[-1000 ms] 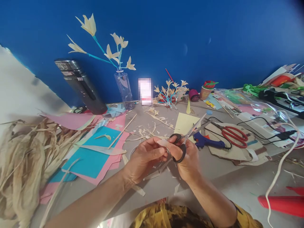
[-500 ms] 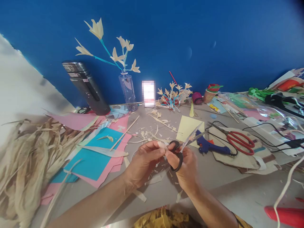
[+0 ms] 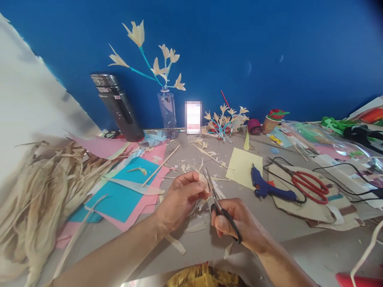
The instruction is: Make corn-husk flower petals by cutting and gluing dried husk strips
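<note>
Pinched in the fingers of my left hand (image 3: 182, 199) is a small pale piece of corn husk (image 3: 204, 184). My right hand (image 3: 236, 223) grips black-handled scissors (image 3: 216, 195), their blades pointing up and slightly left, right beside the husk piece. Whether the blades touch the husk I cannot tell. Beneath both hands, husk strips (image 3: 196, 227) and small scraps lie on the grey table (image 3: 203, 251). Beyond my hands are more husk cuttings (image 3: 191, 165).
Dried husks (image 3: 32, 199) heap at left beside blue paper (image 3: 125, 203). A dark flask (image 3: 119, 111) and a bottle (image 3: 167, 115) of husk flowers stand near the wall. At right lie a blue glue gun (image 3: 269, 189), red-handled scissors (image 3: 311, 185), cables and a power strip (image 3: 344, 171).
My right hand has turned the scissors from pointing right to pointing up, bringing the blades beside the husk piece. It no longer touches the husk; my left hand still holds it.
</note>
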A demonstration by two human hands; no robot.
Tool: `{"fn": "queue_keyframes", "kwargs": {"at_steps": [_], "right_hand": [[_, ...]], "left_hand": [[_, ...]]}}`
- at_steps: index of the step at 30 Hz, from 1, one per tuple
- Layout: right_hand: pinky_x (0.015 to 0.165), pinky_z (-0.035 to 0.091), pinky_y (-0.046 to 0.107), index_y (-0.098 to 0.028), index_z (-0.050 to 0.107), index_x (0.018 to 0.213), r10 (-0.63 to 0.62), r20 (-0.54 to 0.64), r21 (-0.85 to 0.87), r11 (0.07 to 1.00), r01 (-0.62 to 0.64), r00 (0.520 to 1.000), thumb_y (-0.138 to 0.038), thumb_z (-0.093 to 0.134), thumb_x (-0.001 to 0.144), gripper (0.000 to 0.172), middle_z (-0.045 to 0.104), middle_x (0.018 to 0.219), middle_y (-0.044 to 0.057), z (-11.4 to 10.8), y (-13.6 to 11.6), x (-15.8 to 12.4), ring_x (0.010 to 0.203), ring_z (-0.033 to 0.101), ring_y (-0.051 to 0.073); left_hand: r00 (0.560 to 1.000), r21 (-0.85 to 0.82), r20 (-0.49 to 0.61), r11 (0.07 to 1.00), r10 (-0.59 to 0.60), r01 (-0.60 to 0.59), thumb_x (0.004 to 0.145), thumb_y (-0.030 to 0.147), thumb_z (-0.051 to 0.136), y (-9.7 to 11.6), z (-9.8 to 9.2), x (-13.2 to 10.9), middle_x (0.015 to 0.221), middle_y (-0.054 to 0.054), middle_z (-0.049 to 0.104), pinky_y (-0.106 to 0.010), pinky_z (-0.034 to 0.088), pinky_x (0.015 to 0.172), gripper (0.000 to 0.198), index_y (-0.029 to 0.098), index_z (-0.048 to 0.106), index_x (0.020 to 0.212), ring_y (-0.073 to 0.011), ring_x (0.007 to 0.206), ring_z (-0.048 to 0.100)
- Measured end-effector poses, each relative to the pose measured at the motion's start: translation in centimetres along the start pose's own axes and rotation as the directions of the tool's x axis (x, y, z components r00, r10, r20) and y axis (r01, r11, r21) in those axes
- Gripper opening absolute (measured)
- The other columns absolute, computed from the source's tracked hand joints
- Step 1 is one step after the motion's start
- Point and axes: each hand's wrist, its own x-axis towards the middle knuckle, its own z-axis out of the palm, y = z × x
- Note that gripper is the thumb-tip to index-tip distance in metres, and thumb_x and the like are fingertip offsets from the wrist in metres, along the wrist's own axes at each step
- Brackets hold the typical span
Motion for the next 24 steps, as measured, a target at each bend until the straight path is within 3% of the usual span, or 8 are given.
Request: {"fn": "queue_keyframes", "kwargs": {"at_steps": [11,24], "right_hand": [[0.045,0.027,0.022,-0.016,0.055,0.057,-0.013,-0.022,0.009,1.000,0.013,1.000,-0.074,0.065,0.074,0.061,0.053,0.052,0.001,0.15,0.25,-0.03,0.048,0.042,0.010],[0.043,0.024,0.023,-0.017,0.053,0.054,0.007,-0.078,-0.024,1.000,-0.008,0.997,-0.072,0.070,0.071,0.060,0.050,0.046,0.000,0.38,0.57,-0.09,0.045,0.037,0.010]], "left_hand": [[1.000,0.078,-0.016,0.997,-0.006,0.007,0.070,0.020,0.072,0.15,0.11,-0.13,0.065,-0.002,0.062,-0.025,0.045,0.067,0.013,0.016,0.062,0.063,-0.0132,0.064,0.057],[1.000,0.074,0.017,0.997,-0.001,0.000,0.073,0.016,0.069,0.11,-0.04,-0.16,0.066,-0.002,0.062,-0.024,0.045,0.068,0.011,0.016,0.062,0.065,-0.0123,0.064,0.058]]}}
